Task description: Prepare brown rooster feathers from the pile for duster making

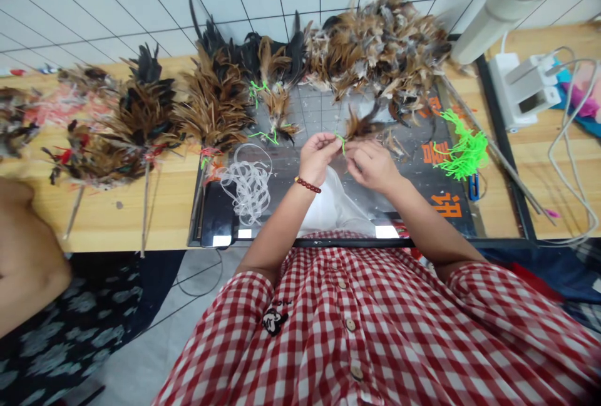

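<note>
Over the dark glossy board, my left hand (pixel 318 156) is closed, thumb and fingertips pinching a short bright green string (pixel 342 144). Close beside it, my right hand (pixel 372 165) is also closed, its fingers at the base of a small bunch of brown feathers (pixel 360 123). The string runs between the two hands, at the quill end of the bunch. Exactly how it is wound there is hidden by my fingers. Several loose feathers (pixel 395 141) lie just past my right hand. Farther off is a tied feather bunch (pixel 276 105) with green string on it.
A big feather heap (pixel 382 46) lies against the tiled wall. Green strings (pixel 462 149) lie right, white ribbon (pixel 248 183) left. Feather dusters (pixel 213 96) stand further left, near another person's arm (pixel 28 255). A bottle (pixel 504 8) and power adapter (pixel 526 89) are at right.
</note>
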### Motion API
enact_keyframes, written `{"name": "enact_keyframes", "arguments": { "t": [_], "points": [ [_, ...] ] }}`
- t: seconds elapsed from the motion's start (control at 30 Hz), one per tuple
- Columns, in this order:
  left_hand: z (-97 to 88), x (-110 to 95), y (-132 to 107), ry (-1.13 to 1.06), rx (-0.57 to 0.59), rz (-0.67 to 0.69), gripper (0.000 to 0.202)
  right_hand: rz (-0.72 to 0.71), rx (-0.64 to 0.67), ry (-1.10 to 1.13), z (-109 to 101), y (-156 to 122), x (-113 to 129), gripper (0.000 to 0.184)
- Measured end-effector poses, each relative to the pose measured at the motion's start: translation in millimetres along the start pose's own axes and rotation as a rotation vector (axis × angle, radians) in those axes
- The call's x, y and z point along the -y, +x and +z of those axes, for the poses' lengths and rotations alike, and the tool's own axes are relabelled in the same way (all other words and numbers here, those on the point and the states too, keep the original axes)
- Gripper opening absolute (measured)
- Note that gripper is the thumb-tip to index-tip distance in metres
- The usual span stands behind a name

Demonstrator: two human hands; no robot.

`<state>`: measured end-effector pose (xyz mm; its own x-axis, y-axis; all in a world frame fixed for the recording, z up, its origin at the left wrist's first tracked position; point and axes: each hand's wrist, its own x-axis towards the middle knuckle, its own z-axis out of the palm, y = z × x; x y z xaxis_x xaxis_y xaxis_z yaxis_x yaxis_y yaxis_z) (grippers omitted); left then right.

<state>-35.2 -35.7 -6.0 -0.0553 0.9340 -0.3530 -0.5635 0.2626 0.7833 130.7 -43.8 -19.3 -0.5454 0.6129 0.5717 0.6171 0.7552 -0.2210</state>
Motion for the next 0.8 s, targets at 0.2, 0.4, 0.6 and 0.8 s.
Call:
{"name": "enact_keyframes", "arguments": {
  "t": [0.2, 0.4, 0.6, 0.8],
  "points": [
    [-21.3, -15.1, 11.1, 0.282, 0.041, 0.362, 0.032, -0.002, 0.104, 0.074, -5.1, 0.6, 2.3, 0.024],
    [-85.1, -76.6, 64.0, 0.463, -0.410, 0.877, 0.015, -0.164, 0.277, 0.028, -12.1, -1.1, 33.6, 0.024],
    [-110.5, -81.4, 74.7, 0.708, -0.513, 0.832, 0.014, -0.184, 0.541, 0.187, 3.1, -5.1, 64.3, 0.041],
    [-74.4, -53.4, 34.1, 0.844, -0.315, 1.076, 0.007, 0.072, 0.565, 0.327, 21.8, -1.5, 4.9, 0.073]
  ]
}}
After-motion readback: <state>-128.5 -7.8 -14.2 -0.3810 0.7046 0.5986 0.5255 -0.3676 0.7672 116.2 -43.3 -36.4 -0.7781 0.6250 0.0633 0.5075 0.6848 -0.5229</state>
